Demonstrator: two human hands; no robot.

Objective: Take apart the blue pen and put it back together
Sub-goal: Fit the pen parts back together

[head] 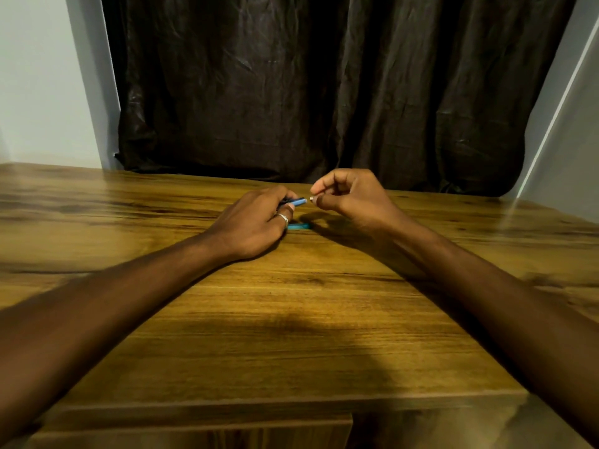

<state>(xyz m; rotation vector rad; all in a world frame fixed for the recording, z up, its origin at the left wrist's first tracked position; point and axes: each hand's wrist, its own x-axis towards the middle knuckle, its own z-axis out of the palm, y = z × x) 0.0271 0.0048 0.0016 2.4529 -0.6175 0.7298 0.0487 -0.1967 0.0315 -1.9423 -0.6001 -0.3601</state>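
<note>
My left hand, a ring on one finger, grips the blue pen barrel; only the barrel's right end sticks out past my fingers. Just to its right, my right hand pinches a small pale piece between thumb and forefinger, a short gap from the barrel's open end. The piece is too small to identify. A teal pen part lies on the wooden table under my hands, partly hidden by my left fingers.
A dark wrinkled curtain hangs behind the table's far edge, with pale walls on both sides. The table's near edge runs along the bottom of the view.
</note>
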